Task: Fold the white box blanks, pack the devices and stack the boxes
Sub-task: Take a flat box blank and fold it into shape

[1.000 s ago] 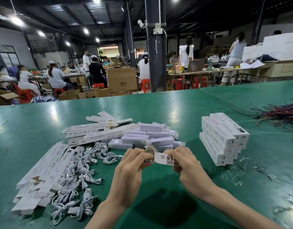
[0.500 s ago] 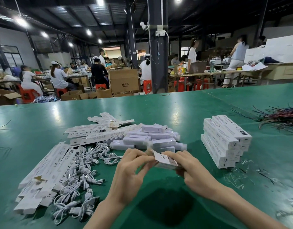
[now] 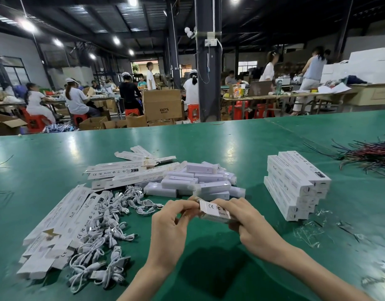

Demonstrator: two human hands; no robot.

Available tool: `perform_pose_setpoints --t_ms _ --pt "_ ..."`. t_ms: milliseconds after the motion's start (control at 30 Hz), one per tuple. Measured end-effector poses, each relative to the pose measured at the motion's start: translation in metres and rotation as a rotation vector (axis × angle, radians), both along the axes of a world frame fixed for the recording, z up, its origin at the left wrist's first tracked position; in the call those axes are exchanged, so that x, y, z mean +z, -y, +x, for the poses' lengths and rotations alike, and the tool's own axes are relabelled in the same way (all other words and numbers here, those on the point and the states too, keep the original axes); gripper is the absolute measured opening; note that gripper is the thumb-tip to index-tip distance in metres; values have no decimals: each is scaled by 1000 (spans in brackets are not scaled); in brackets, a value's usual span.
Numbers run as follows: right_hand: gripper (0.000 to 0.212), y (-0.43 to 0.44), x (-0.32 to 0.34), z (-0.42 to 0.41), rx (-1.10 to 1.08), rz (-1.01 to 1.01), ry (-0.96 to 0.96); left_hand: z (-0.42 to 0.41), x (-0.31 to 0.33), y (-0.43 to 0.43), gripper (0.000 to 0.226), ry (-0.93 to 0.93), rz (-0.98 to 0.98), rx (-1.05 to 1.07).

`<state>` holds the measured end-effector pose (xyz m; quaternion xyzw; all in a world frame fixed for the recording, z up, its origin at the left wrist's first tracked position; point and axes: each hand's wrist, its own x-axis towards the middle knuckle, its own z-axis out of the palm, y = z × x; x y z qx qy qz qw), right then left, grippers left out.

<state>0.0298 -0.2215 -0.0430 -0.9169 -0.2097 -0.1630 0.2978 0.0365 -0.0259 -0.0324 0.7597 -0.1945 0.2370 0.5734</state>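
Grip: white printed cardboard box point(image 3: 213, 210) is pinched by left hand point(image 3: 172, 220) and right hand point(image 3: 252, 227).
Held raised, likely so its end flap can be tucked.

The green counter point(image 3: 252, 148) has a smooth, glossy surface. The flat white box blanks point(image 3: 63, 216) at left look like matt printed cardboard; the white cables point(image 3: 104, 224) look like smooth plastic.
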Motion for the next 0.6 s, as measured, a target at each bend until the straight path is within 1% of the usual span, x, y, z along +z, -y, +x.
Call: perform_pose_setpoints --t_ms 67,167,367,467,533,600 --pt "72 0 -1 0 3 3 0 0 0 -1 34 41 44 13" --pt "72 0 -1 0 -10 8 -5 1 -1 -1 28 85 71 8" --pt "70 0 -4 0 -11 -23 5 -1 -8 4 28 -30 -54 -66" --pt "70 1 -3 0 -13 -26 10 -5 -12 8 23 -59 -9 -105" --pt "68 1 -3 0 -24 -16 14 -9 -11 9 13 -94 11 -174" --pt "68 2 -2 0 -37 -14 12 -12 -8 10 15 -133 36 -260"
